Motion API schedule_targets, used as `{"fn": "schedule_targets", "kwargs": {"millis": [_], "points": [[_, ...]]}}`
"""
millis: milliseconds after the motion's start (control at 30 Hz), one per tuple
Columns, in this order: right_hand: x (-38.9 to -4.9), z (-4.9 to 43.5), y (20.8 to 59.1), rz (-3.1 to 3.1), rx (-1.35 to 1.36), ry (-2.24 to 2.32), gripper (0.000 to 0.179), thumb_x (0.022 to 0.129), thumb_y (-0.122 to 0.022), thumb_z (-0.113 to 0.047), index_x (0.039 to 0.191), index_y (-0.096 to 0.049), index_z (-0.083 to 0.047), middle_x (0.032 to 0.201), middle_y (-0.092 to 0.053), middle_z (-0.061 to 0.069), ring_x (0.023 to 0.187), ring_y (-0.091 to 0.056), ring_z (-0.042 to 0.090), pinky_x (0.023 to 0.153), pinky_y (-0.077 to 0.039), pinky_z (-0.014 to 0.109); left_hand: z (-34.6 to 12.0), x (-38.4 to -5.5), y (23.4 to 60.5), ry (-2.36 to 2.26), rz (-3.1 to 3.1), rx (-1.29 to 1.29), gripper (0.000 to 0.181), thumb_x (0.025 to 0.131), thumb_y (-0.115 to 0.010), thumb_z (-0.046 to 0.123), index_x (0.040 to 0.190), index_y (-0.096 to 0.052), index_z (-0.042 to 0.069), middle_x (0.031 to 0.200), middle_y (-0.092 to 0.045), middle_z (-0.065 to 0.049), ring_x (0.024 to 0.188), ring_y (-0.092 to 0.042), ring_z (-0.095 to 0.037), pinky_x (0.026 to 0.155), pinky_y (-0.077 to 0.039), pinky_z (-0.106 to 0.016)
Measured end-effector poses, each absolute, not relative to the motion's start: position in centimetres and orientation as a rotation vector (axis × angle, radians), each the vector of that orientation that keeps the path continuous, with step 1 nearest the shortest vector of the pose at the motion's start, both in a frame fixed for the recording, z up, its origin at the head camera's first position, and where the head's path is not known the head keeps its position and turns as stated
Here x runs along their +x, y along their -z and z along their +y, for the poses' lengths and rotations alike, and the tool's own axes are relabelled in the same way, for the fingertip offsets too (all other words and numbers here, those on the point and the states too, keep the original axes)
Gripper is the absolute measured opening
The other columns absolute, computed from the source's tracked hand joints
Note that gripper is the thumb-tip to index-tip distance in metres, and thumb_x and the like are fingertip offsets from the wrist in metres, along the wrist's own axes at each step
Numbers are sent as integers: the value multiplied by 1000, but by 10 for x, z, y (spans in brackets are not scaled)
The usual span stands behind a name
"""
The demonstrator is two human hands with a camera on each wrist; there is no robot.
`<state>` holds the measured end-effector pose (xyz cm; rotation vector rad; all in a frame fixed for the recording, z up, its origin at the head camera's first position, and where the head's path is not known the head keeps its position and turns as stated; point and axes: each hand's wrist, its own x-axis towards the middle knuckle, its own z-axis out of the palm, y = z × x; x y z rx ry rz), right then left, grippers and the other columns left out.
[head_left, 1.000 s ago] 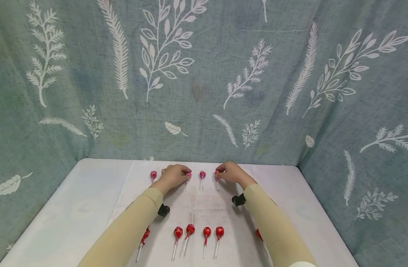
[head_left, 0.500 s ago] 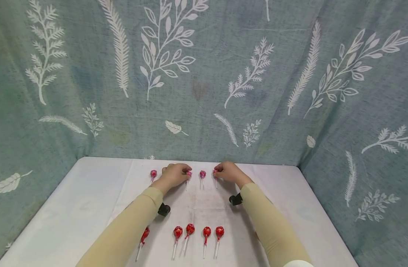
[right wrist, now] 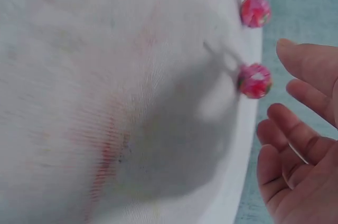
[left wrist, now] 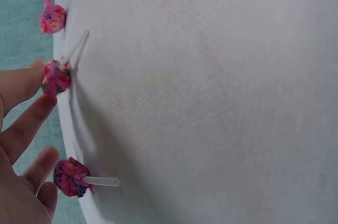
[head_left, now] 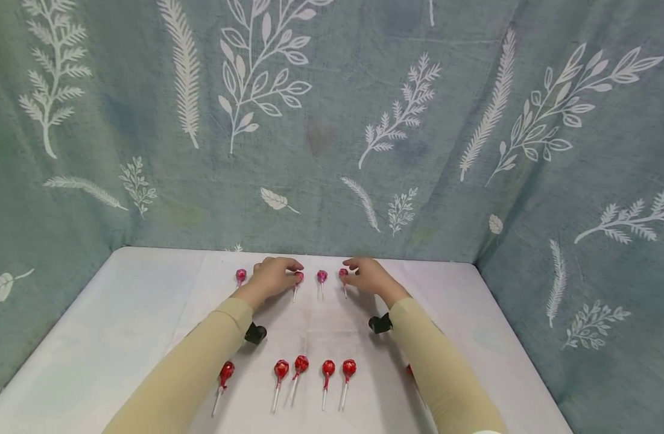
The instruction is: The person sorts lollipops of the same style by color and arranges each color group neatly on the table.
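Nearest, along the bottom of the frame, red lollipops [head_left: 328,367] are laid on the white cloth [head_left: 315,337], one at the right partly covered by the right sleeve [head_left: 445,367]. Farther up, a dark wrist camera [head_left: 256,333] is worn at the left wrist, and another is seen at the right.

Above centre, four pink lollipops [head_left: 322,276] are set in a row, sticks pointed toward the bottom of the frame. The second from the left is flanked by the parted thumb and fingers of the left hand [head_left: 269,277]; whether light contact is made cannot be told. The rightmost is left ungripped by the right hand [head_left: 369,277], whose fingers are spread just clear of it.

For neat placing, it is judged best that the fingers be parted widely and lifted straight up, so that no round head is rolled and no stick nudged out of line. The gaps should then be compared by eye.

Bright printed wrappers are shown, but no brand or lettering can be read. Behind everything, a leaf-patterned curtain [head_left: 321,199] is hung.
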<state>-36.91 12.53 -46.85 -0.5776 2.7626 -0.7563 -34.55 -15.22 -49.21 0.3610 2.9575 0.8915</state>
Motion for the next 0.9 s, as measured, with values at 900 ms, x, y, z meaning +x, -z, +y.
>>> {"fn": "schedule_targets", "kwargs": {"millis": [900], "points": [[-272, 117, 427, 2768, -818, 1038, 43, 95, -66, -39, 135, -62, -23, 136, -57, -6, 117, -56, 12, 96, -46, 35, -195, -283, 431, -1073, 2800, 574, 40, 93, -71, 36, 130, -65, 23, 133, -61, -4, 128, -50, -30, 100, -41, -55]]}}
